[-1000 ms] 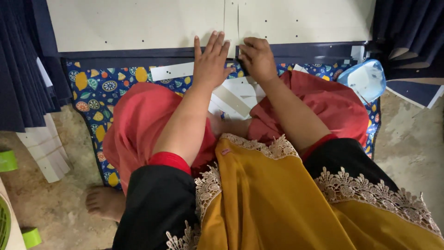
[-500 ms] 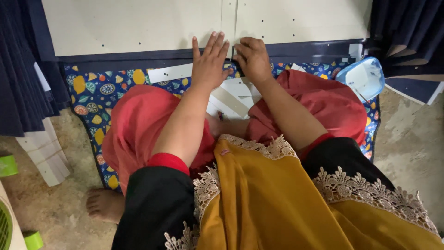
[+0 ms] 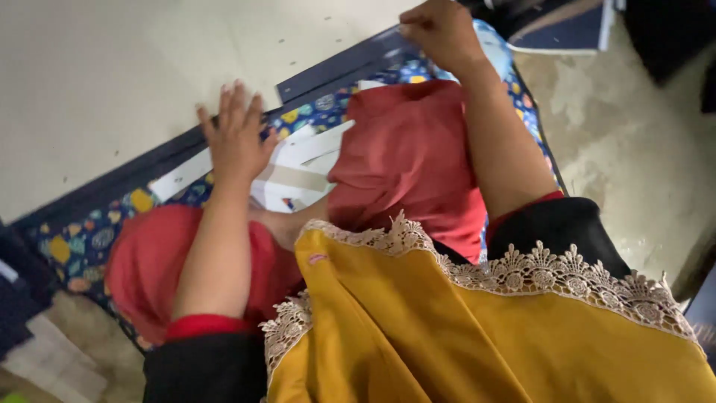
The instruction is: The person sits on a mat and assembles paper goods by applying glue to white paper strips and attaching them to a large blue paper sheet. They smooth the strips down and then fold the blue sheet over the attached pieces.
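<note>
My left hand lies flat with fingers spread on the dark blue edge of a large cream board on the floor. My right hand is closed into a loose fist farther right, pressing on the dark blue edge strip of the second cream board; whether it pinches something small I cannot tell. White paper pieces lie between my knees on a patterned blue mat. My knees are covered in red cloth, with a yellow lace-trimmed scarf in front.
Bare concrete floor runs along the right. A dark blue panel lies at the top right. Dark blue pieces and pale blocks sit at the lower left.
The view has tilted and moved closer. My right hand has moved away from the left hand, to the right along the dark blue edge. My left hand stays flat in place.
</note>
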